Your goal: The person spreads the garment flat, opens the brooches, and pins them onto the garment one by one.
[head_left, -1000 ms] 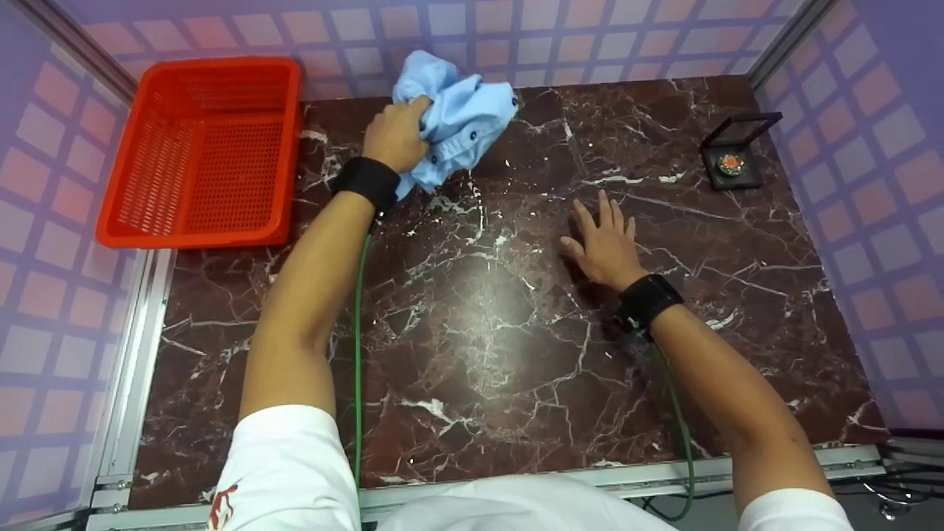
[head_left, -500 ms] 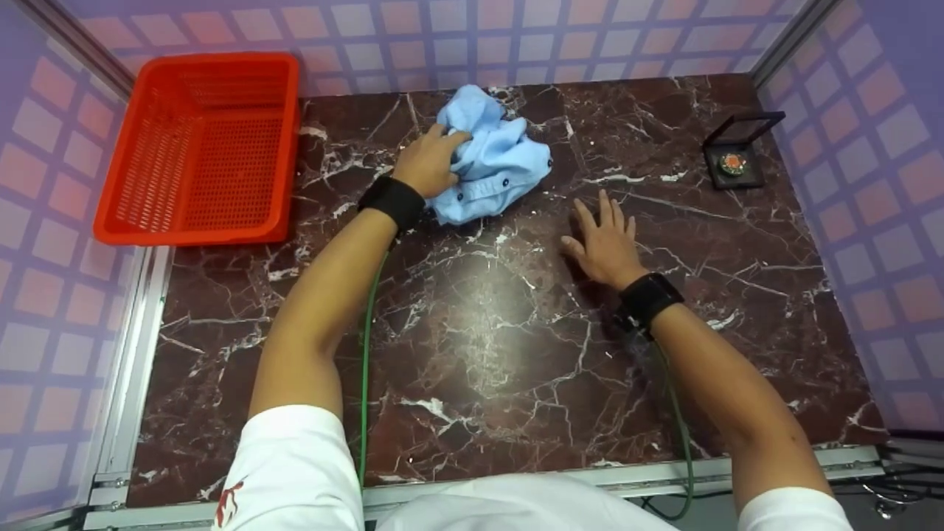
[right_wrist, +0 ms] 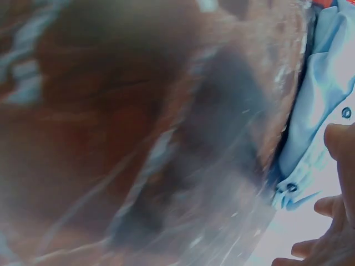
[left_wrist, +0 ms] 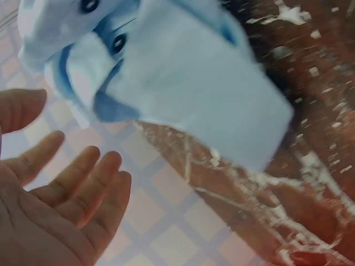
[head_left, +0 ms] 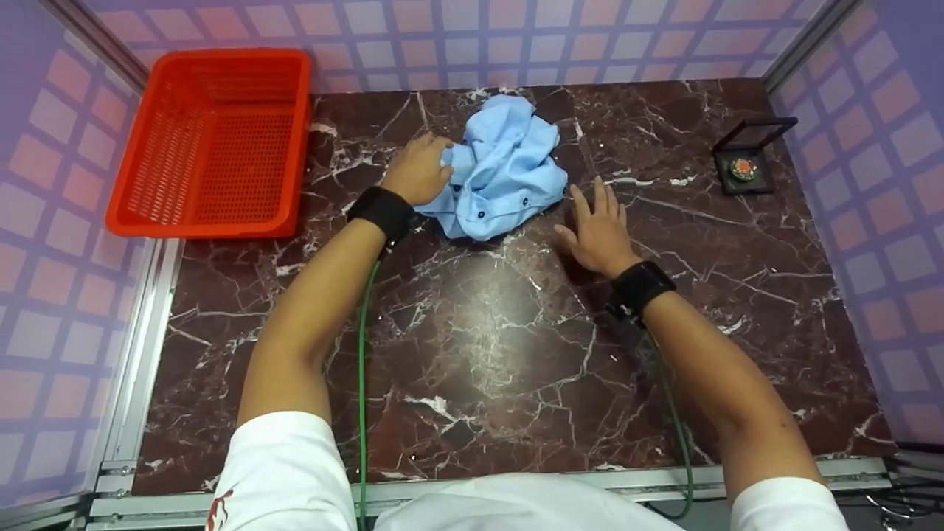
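- A crumpled, pale-blue shirt (head_left: 512, 166) with dark buttons lies toward twelve o'clock on the table (head_left: 479, 354).
- Left hand (head_left: 417, 171) sits at its nine o'clock, fingers loosely parted.
- Right hand (head_left: 601, 234), at four o'clock, spreads its fingers.

The shirt (head_left: 509, 177) is showing light blue, its buttons (head_left: 481, 214) dark. Far left, the basket (head_left: 199, 229) is glowing red. White veins are streaking the maroon table (head_left: 516, 383). Pink and pale squares are patterning the lavender walls (head_left: 516, 37). Far right, the case (head_left: 763, 179) is showing black, its disc (head_left: 743, 169) orange and green. Near, wristbands (head_left: 641, 289) are showing black, cables (head_left: 362, 369) green, sleeves (head_left: 287, 464) white.
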Demonstrator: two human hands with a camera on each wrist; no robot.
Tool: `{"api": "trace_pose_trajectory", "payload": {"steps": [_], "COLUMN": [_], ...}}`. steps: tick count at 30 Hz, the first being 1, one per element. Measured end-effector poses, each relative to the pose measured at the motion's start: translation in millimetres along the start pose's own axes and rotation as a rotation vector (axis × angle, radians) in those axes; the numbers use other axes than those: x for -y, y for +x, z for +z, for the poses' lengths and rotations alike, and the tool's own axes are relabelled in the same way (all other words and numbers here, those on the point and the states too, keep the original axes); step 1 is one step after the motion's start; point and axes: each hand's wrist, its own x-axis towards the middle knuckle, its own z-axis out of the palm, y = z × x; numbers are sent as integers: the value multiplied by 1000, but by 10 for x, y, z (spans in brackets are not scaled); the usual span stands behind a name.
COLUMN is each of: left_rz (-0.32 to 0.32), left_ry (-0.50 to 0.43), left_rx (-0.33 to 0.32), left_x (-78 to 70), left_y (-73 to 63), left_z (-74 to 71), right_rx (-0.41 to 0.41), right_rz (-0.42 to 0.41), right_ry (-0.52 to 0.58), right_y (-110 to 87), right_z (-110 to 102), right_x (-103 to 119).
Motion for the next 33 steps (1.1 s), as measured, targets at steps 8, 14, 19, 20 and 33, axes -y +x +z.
{"api": "trace_pose_trajectory", "payload": {"steps": [8,14,19,20,33], "left_rz": [-5,-10,-5,-3,-86], "left_ry": [6,-16,-26,-31,-27], "left_rx": [-3,20,30,30,15], "left_x": [-116,-115,-64,-61,-238], "left_y": [-68,-42,2,18,196], "left_z": [279,373,397,400,404], "right_rx": [81,141,126,125,175], "right_rz": [-107,-183,-250,-265,-470], "right_ry": [30,-17,-69,-77,-81], "right_y": [159,78,-55,-85,-436], "right_z": [12,39,37,36,142], "right_x": [188,206,277,298,662]}}
